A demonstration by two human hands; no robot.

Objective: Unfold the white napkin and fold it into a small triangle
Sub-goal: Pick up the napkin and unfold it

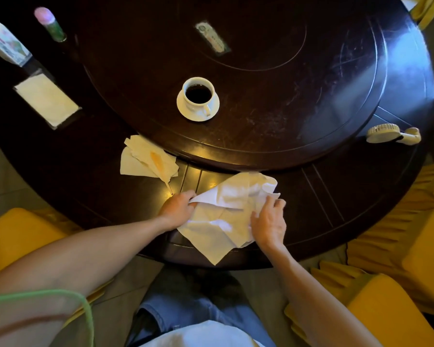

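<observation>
A white napkin (218, 216) lies partly opened and creased on the near edge of the dark round table (311, 201), one corner hanging over the rim toward me. My left hand (177, 209) pinches a pointed flap of the napkin at its left side. My right hand (269, 221) grips the napkin's crumpled right edge, fingers curled round the cloth. The upper layer is lifted and folded across between both hands.
A second folded napkin (148, 159) with an orange stain lies left of the hands. A coffee cup on a saucer (198, 98) stands on the raised turntable (261, 71). A napkin holder (47, 100), a bottle (50, 25) and a small white fan (392, 133) sit around. Yellow chairs (398, 309) flank me.
</observation>
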